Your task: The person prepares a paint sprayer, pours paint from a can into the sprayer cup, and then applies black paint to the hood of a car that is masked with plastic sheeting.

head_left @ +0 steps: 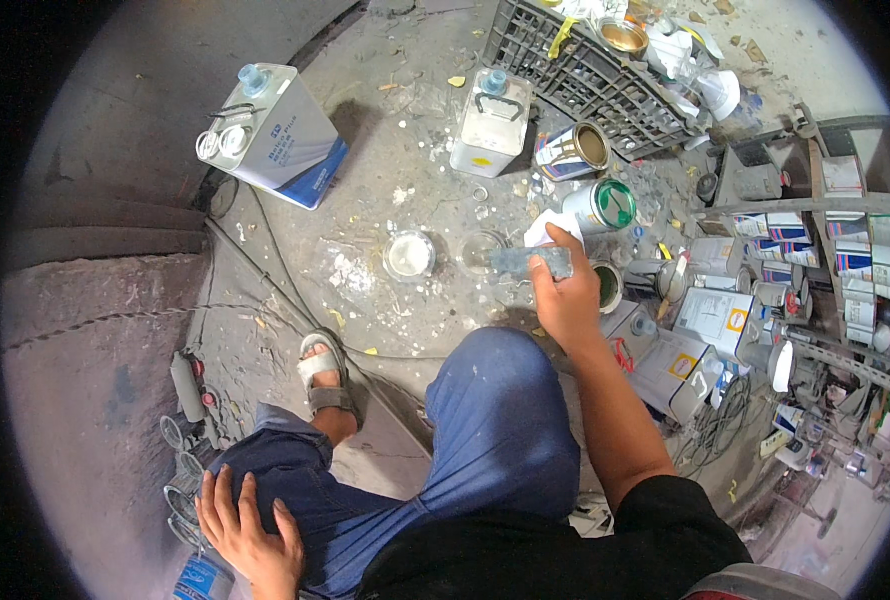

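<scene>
The right hand pinches a flat grey strip, seemingly for control, the left hand splayed empty on blue jeans.

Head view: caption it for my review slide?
Right hand holds a flat grey piece near a clear cup, left hand resting on blue jeans.

Head-worn fisheye cam, steeply down, close over legs & floor, rim prob. unclear.

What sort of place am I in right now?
Probably a paint-mixing corner of a workshop, judging by the shelves of tins, the open green-smeared can and the white-splattered floor.
</scene>
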{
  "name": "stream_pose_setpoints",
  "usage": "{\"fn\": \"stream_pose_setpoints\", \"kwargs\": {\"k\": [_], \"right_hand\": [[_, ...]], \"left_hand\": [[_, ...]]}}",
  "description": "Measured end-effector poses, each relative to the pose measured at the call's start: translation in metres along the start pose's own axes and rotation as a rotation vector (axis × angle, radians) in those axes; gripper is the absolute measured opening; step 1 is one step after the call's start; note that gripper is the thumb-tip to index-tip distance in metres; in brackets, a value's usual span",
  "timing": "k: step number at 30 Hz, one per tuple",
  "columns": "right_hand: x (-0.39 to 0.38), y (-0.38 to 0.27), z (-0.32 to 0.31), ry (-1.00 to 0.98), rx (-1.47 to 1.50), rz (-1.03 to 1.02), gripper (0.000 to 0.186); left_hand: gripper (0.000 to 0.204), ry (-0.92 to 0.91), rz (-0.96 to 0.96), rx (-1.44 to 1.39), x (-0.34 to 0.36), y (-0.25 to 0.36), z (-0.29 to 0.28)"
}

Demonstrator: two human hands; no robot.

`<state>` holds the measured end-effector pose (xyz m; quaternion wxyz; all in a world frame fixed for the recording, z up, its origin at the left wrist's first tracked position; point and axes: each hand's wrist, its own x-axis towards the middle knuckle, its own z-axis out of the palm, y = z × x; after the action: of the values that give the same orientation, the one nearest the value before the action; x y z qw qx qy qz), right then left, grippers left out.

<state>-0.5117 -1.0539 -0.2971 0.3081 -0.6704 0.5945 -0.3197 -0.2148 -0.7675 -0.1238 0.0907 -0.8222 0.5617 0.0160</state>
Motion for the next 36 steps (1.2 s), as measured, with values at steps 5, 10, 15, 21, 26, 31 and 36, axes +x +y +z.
{"fn": "stream_pose_setpoints", "kwargs": {"k": [5, 10, 15, 21, 26, 31, 36], "right_hand": [[0.007, -0.025, -0.024, -0.109, 0.017, -0.119, 0.039], [0.015, -0.009, -0.020, -0.180, -0.030, -0.285, 0.040], [0.006, 0.010, 0.002, -0.077, -0.059, -0.330, 0.042], [-0.002, 0.003, 0.006, -0.007, 0.081, -0.004, 0.041], [0.005, -0.017, -0.019, -0.035, 0.113, 0.071, 0.041], [0.013, -0.016, -0.033, -0.116, 0.026, -0.080, 0.040], [0.010, 0.010, -0.014, -0.162, 0.016, -0.134, 0.040]], "left_hand": [[0.037, -0.005, -0.022, 0.013, -0.004, 0.000, -0.001], [0.037, 0.002, -0.005, 0.002, -0.004, 0.001, -0.002], [0.038, 0.009, -0.007, 0.005, -0.005, 0.003, -0.002], [0.038, 0.014, -0.007, -0.010, -0.006, 0.002, -0.001], [0.038, -0.011, -0.022, -0.003, -0.004, 0.006, -0.006], [0.039, -0.004, -0.013, 0.008, -0.002, 0.006, -0.003], [0.039, -0.005, -0.018, 0.013, -0.002, 0.006, -0.003]]}}
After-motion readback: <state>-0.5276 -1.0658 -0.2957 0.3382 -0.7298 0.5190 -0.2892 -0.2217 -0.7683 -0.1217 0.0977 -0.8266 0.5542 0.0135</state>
